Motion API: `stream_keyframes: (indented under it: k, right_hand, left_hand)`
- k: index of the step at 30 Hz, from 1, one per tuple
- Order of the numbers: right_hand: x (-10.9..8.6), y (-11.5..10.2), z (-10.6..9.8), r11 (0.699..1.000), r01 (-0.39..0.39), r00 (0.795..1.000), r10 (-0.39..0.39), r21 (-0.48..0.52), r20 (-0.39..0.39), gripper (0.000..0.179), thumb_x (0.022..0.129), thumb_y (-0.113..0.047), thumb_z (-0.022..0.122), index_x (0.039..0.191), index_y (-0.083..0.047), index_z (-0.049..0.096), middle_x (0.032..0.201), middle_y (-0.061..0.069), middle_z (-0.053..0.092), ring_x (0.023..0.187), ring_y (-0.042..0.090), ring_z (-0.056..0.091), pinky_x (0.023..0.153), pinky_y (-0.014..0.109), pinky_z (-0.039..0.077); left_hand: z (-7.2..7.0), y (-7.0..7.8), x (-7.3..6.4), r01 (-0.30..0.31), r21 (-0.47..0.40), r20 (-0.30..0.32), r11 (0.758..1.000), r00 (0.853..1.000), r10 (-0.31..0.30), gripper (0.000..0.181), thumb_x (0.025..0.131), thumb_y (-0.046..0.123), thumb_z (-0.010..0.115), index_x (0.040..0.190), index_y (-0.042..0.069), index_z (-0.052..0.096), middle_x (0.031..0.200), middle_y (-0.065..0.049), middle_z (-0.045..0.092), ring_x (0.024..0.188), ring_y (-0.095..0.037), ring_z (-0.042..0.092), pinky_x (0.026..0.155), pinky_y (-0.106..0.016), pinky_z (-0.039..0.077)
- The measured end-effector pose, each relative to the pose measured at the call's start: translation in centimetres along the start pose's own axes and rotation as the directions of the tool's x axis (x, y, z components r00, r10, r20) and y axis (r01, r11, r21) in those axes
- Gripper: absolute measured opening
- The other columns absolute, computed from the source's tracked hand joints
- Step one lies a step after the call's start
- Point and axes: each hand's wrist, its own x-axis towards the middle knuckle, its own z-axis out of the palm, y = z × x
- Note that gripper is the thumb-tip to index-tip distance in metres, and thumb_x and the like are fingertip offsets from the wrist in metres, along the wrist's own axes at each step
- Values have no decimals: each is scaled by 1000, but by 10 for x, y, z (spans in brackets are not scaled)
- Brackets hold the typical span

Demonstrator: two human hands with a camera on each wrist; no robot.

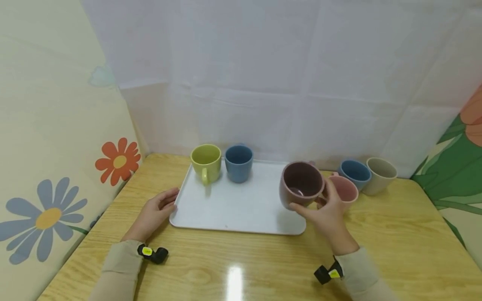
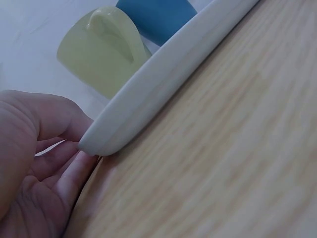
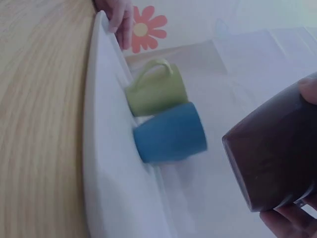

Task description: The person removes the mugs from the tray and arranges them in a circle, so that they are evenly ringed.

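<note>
My right hand (image 1: 329,213) grips a dark mauve mug (image 1: 301,184), raised over the right end of a white tray (image 1: 241,209). Its mouth tilts toward the head camera; in the right wrist view the mug (image 3: 282,148) fills the right side. At the tray's left edge, my left hand (image 1: 156,211) holds the rim, its thumb and fingertips at the edge in the left wrist view. A yellow-green mug (image 1: 206,163) stands upright at the tray's back left, its handle toward me. Beside it stands a blue mug (image 1: 239,163).
Right of the tray, a pink mug (image 1: 344,190), partly behind my right hand, stands near another blue mug (image 1: 355,172) and a beige cup (image 1: 379,175). All rest on a wooden table (image 1: 199,263). A white cloth (image 1: 241,83) hangs behind.
</note>
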Motion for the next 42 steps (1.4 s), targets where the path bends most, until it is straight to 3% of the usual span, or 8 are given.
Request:
stream_keyframes:
  k: [9, 15, 23, 32, 37, 42]
  right_hand:
    - [-2, -15, -55, 994, -8, 984, -12, -108, -179, 89, 65, 15, 86, 145, -2, 49, 125, -11, 57, 108, 8, 57, 83, 10, 49]
    - [-5, -15, -87, 982, -45, 955, -12, -186, -297, 85, 67, 14, 86, 143, -8, 54, 120, -13, 60, 105, 5, 59, 81, 7, 51]
    - [-6, -9, -121, 979, -97, 911, 15, -178, -413, 83, 70, 13, 84, 143, -13, 55, 122, -9, 60, 103, 5, 59, 77, 6, 51]
    - [-9, 14, -151, 946, -278, 862, 167, -169, -479, 82, 75, 3, 86, 146, -16, 51, 125, -12, 56, 109, 2, 56, 77, 4, 49]
    - [-7, 30, -167, 904, -415, 809, 316, -101, -496, 81, 79, -6, 86, 148, -21, 48, 128, -14, 51, 111, 2, 52, 75, 2, 47]
    - [-8, 47, -179, 872, -484, 766, 382, -73, -517, 79, 81, -13, 86, 149, -21, 47, 125, -17, 50, 110, 0, 49, 84, 4, 44]
  left_hand:
    - [0, 1, -2, 11, 8, -1, 1000, 1000, -11, 55, 104, 4, 53, 154, -6, 33, 153, -28, 42, 141, -38, 41, 93, -2, 40]
    - [0, 1, 0, 11, 6, 1, 1000, 1000, -12, 55, 104, 4, 54, 155, -5, 33, 153, -27, 42, 141, -37, 41, 94, -3, 41]
    - [-1, 1, -1, 17, 15, -2, 1000, 1000, -17, 55, 104, 4, 54, 154, -4, 34, 153, -27, 43, 141, -37, 42, 94, -3, 41]
    - [-1, 1, 0, 22, 33, -3, 999, 1000, -22, 56, 104, 6, 55, 155, -3, 34, 154, -25, 42, 141, -36, 42, 96, -5, 41]
    - [-1, 3, -1, 24, 27, -3, 999, 1000, -24, 55, 104, 4, 54, 155, -4, 34, 154, -26, 42, 141, -36, 41, 96, -5, 41]
    - [-1, 3, -2, 19, 22, 1, 1000, 1000, -19, 55, 104, 4, 53, 155, -5, 33, 154, -26, 42, 141, -37, 41, 97, -5, 41]
